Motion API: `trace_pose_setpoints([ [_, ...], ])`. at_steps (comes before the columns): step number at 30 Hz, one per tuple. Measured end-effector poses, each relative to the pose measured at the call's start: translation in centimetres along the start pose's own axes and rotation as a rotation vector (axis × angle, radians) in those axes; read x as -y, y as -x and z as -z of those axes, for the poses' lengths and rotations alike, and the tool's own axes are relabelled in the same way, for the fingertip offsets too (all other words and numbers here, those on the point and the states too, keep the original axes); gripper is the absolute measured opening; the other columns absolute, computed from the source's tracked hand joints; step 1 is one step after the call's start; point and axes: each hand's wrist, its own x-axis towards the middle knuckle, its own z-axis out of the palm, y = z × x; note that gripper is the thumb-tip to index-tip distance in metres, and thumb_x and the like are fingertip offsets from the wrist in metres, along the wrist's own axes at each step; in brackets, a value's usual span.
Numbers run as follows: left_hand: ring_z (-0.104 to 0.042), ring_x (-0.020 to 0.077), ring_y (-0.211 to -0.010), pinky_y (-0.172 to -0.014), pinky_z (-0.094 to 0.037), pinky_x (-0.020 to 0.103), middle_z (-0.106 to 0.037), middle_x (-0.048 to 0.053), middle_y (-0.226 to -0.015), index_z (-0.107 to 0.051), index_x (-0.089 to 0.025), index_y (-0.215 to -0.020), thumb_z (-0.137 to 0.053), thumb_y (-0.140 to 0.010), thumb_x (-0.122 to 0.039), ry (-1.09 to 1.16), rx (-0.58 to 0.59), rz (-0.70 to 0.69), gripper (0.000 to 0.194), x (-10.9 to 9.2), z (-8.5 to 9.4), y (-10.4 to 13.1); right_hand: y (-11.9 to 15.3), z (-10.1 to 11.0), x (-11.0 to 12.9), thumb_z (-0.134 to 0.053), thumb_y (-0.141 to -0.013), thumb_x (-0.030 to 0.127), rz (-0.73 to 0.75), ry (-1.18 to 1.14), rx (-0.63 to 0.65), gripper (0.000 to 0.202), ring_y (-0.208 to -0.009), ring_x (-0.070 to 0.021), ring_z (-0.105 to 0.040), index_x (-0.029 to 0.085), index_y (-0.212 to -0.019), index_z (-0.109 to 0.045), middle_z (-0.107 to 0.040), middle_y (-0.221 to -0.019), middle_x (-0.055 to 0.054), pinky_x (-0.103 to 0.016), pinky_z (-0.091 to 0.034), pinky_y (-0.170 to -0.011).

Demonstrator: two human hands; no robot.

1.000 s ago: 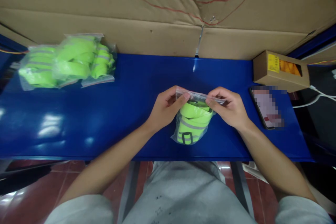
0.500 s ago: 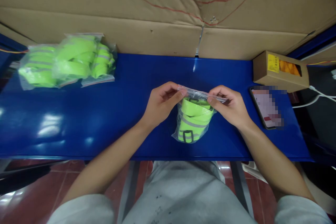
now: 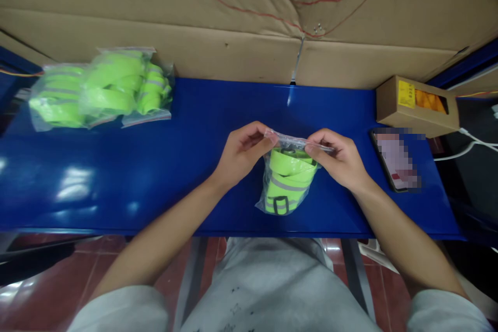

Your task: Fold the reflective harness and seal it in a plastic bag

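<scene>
A clear zip bag [image 3: 261,202] is held just over the blue table's middle, in front of my body. Inside it is a rolled neon-yellow reflective strap [image 3: 290,182] with a grey stripe and a black buckle [image 3: 280,205] near the bottom. My left hand [image 3: 249,153] pinches the left end of the bag's top edge between thumb and fingers. At the right part of that same edge, my right hand [image 3: 338,155] pinches the plastic. The edge is stretched between both hands. Whether the seal is fully closed I cannot tell.
Several bagged neon-yellow straps [image 3: 111,83] lie piled at the back left of the blue table [image 3: 187,166]. To the right are a phone [image 3: 395,158] and a cardboard box [image 3: 392,101] with orange contents. Brown cardboard [image 3: 233,57] lines the back.
My right hand has shifted slightly to the left along the bag's top edge. My left hand keeps its pinch, and the view has moved a little.
</scene>
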Motion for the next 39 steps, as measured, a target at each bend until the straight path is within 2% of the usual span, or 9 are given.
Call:
trace_pose_setpoints([
  [4,-0.061,0.012,-0.072,-0.065,-0.047,0.022,-0.071,0.002,-0.08,-0.077,-0.017,-0.085,-0.084,-0.083,-0.037,-0.074,0.082,0.017,0.021,-0.1,0.0,0.0,0.1,-0.1,0.2,-0.074,-0.092,0.034,0.004,0.007,0.036,0.017,-0.057,-0.01,-0.053,0.02,-0.084,-0.07,-0.067,-0.072,0.001,-0.023,-0.037,-0.051],
  [11,-0.06,0.0131,-0.072,-0.063,-0.045,0.024,-0.069,0.003,-0.079,-0.075,-0.017,-0.084,-0.081,-0.086,-0.037,-0.164,0.081,-0.052,0.021,0.2,0.2,0.4,0.3,-0.5,0.2,-0.077,-0.089,0.033,-0.003,0.003,0.032,0.015,-0.056,-0.0095,-0.052,0.02,-0.085,-0.07,-0.066,-0.071,0.002,-0.023,-0.037,-0.05],
  [16,-0.06,0.0122,-0.071,-0.063,-0.045,0.023,-0.069,0.002,-0.08,-0.075,-0.016,-0.085,-0.078,-0.088,-0.038,-0.142,0.122,0.003,0.022,0.4,-0.2,0.4,0.5,-1.0,0.2,-0.077,-0.089,0.031,-0.005,-0.013,0.005,0.014,-0.058,-0.0104,-0.056,0.021,-0.082,-0.071,-0.068,-0.07,0.001,-0.023,-0.041,-0.051],
  [20,-0.066,0.0143,-0.078,-0.068,-0.048,0.024,-0.074,0.005,-0.088,-0.078,-0.016,-0.09,-0.081,-0.086,-0.037,-0.146,0.195,0.036,0.021,0.5,-0.4,0.5,0.7,-1.2,0.0,-0.076,-0.09,0.031,-0.013,-0.023,0.044,0.013,-0.062,-0.0115,-0.06,0.02,-0.083,-0.072,-0.071,-0.074,0.0,-0.023,-0.045,-0.055],
  [24,-0.065,0.0138,-0.074,-0.066,-0.048,0.024,-0.074,0.004,-0.084,-0.078,-0.017,-0.084,-0.083,-0.084,-0.036,-0.155,0.171,-0.009,0.02,0.8,-0.5,0.7,0.6,-1.2,0.0,-0.076,-0.09,0.033,-0.037,-0.023,0.1,0.014,-0.065,-0.0126,-0.063,0.02,-0.085,-0.071,-0.072,-0.078,0.0,-0.024,-0.049,-0.058],
  [29,-0.065,0.0133,-0.074,-0.065,-0.047,0.024,-0.072,0.004,-0.083,-0.079,-0.018,-0.081,-0.085,-0.083,-0.036,-0.128,0.146,0.003,0.019,0.8,-0.5,0.7,0.5,-0.5,0.0,-0.076,-0.091,0.036,-0.031,0.018,0.137,0.015,-0.072,-0.0142,-0.067,0.022,-0.093,-0.074,-0.075,-0.084,-0.001,-0.025,-0.052,-0.064],
  [34,-0.067,0.0133,-0.077,-0.068,-0.048,0.024,-0.076,0.004,-0.086,-0.082,-0.018,-0.086,-0.085,-0.084,-0.035,-0.091,0.185,0.06,0.017,0.5,-0.4,0.3,0.5,-0.4,0.0,-0.077,-0.092,0.038,-0.032,-0.007,0.074,0.016,-0.074,-0.0154,-0.071,0.022,-0.09,-0.077,-0.077,-0.084,-0.002,-0.026,-0.055,-0.066],
  [39,-0.071,0.0169,-0.091,-0.078,-0.052,0.026,-0.079,0.008,-0.102,-0.085,-0.021,-0.1,-0.078,-0.09,-0.04,-0.089,0.288,0.107,0.022,0.0,0.7,-0.5,0.5,-0.5,0.1,-0.082,-0.086,0.048,-0.061,-0.039,-0.007,0.027,-0.064,-0.0145,-0.067,0.021,-0.084,-0.079,-0.076,-0.075,-0.003,-0.026,-0.052,-0.056],
])
